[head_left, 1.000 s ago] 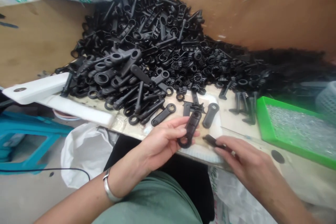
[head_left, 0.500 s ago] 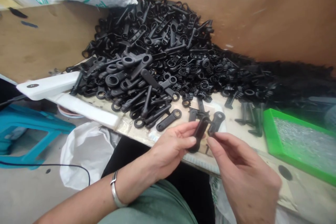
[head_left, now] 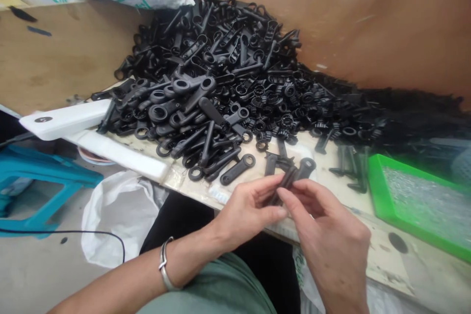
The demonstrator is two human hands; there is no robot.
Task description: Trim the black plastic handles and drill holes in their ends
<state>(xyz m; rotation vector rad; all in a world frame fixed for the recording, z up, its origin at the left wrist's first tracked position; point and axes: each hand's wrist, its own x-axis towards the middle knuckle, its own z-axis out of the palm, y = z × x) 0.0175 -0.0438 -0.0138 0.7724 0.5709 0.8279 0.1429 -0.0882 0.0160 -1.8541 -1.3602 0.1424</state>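
Observation:
In my left hand is a black plastic crank-like lever, held between the thumb and the fingers. My right hand is closed in a pinch, its thumb and fingertips up against the same lever; whatever sits between them is hidden. Just beyond my fingertips, another black lever with a ring end lies on the table, next to several small black parts. A single black lever rests flat to the left of these.
A big heap of black plastic parts covers the back of the worktable. At the right stands a green tray of small clear pieces. White bars, a white bag and a blue stool are at the left.
My right hand has moved left, and its fingers now meet the lever in my left hand. The lever has turned and is more covered by my fingers.

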